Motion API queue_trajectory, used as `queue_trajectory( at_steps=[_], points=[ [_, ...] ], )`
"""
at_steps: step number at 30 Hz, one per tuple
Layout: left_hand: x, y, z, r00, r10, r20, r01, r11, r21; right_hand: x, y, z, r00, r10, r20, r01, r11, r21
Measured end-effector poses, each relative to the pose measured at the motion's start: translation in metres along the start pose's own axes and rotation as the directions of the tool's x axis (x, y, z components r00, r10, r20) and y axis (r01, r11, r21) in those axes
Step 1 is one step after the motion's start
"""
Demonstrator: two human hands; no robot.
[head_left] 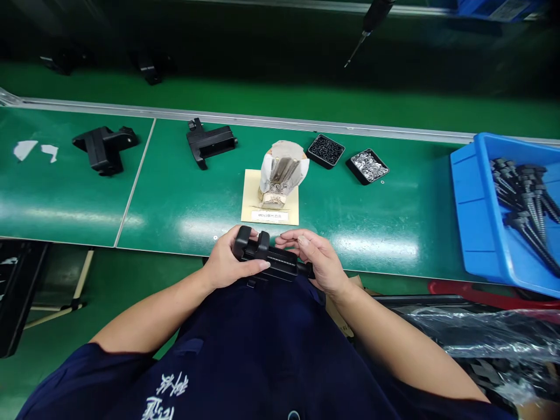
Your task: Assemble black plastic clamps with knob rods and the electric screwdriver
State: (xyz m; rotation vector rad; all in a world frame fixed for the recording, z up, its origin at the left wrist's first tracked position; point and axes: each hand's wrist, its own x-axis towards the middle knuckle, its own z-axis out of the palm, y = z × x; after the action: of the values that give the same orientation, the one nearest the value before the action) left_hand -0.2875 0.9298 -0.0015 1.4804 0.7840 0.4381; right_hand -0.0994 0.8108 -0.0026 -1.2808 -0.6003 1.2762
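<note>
My left hand [227, 259] is wrapped round a black plastic clamp bracket [280, 263], its thumb lying along the near side. The bracket is held level close to my body, at the bench's front edge. Its jaw end points left, and a narrower black end reaches toward my right palm. My right hand [321, 262] is at that end, thumb and fingertips drawn together above the bracket. Whatever they pinch, if anything, is too small to make out. Just beyond my hands stands a worn, taped holder [282, 175] on a yellowish labelled board [249, 198].
Two similar black brackets [212, 143] [105, 149] lie to the left on the green bench [175, 198]. Small black trays hold dark screws [326, 150] and silver washers [370, 166]. A blue bin [481, 210] with flexible black stems stands right. A screwdriver [365, 32] hangs above.
</note>
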Motion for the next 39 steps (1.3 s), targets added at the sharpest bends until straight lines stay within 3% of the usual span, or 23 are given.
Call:
queue_trajectory(
  at_steps=[9,13,16,21,24,27,30,35,39],
  points=[
    [-0.001,-0.004,0.001,0.999,0.025,-0.023,-0.024,0.997,0.069,0.001,0.006,0.001,1.0,0.018,-0.007,-0.018,1.0,-0.004],
    [0.002,-0.004,-0.001,0.999,-0.002,0.039,0.003,1.0,-0.023,0.003,-0.001,-0.007,0.995,0.024,0.1,-0.015,0.996,-0.086],
    [0.005,-0.004,-0.004,0.996,-0.012,0.092,0.02,0.996,-0.082,0.004,-0.013,-0.014,0.985,-0.007,0.171,0.051,0.965,-0.256],
    [0.006,-0.007,-0.007,0.994,-0.042,0.102,0.053,0.992,-0.112,-0.001,-0.032,-0.02,0.979,-0.089,0.185,0.172,0.851,-0.497],
    [0.006,-0.01,-0.008,0.996,-0.032,0.087,0.042,0.992,-0.118,-0.007,-0.037,-0.022,0.968,-0.161,0.194,0.25,0.719,-0.649],
    [0.007,-0.013,-0.007,0.995,-0.017,0.093,0.029,0.992,-0.125,-0.011,-0.039,-0.02,0.913,-0.309,0.268,0.402,0.555,-0.728],
    [0.008,-0.014,-0.007,0.991,0.022,0.133,-0.001,0.989,-0.151,-0.013,-0.039,-0.013,0.874,-0.286,0.393,0.486,0.517,-0.705],
    [0.008,-0.014,-0.008,0.993,0.041,0.114,-0.024,0.989,-0.149,-0.016,-0.037,-0.011,0.896,-0.109,0.431,0.421,0.524,-0.741],
    [0.005,-0.017,-0.009,1.0,0.014,0.018,-0.012,0.993,-0.119,-0.02,-0.036,-0.021,0.955,-0.125,0.269,0.292,0.554,-0.78]
  ],
)
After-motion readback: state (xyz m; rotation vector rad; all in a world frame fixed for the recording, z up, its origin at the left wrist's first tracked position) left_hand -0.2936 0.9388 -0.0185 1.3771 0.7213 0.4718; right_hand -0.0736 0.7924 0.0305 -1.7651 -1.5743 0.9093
